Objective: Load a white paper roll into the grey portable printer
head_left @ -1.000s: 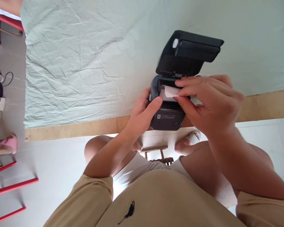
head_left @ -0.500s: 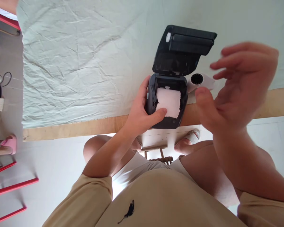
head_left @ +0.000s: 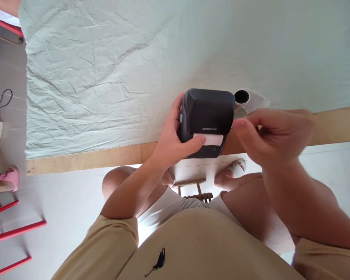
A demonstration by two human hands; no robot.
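Observation:
A dark label printer [head_left: 210, 111] sits at the table's front edge with its lid down. White paper [head_left: 214, 139] sticks out from under the lid's front edge. My left hand [head_left: 175, 146] grips the printer's left side, its thumb pressing on the paper. Just right of the printer is my right hand [head_left: 275, 134], its fingers curled in and its thumb pointing at the printer's side; what it holds, if anything, is hidden. Behind that hand lies a white roll [head_left: 252, 101] with a black core, close against the printer's right side.
A pale green cloth [head_left: 105, 77] covers the table, with a bare wooden edge [head_left: 90, 158] along the front. At the left are red metal bars [head_left: 17, 231], cables, and another person's foot in a pink shoe [head_left: 10, 179]. My knees are below the edge.
The printer's lid has swung down from raised to closed, covering most of the paper. My right hand has moved down and left, and its fingers have curled. My left hand has stayed in place.

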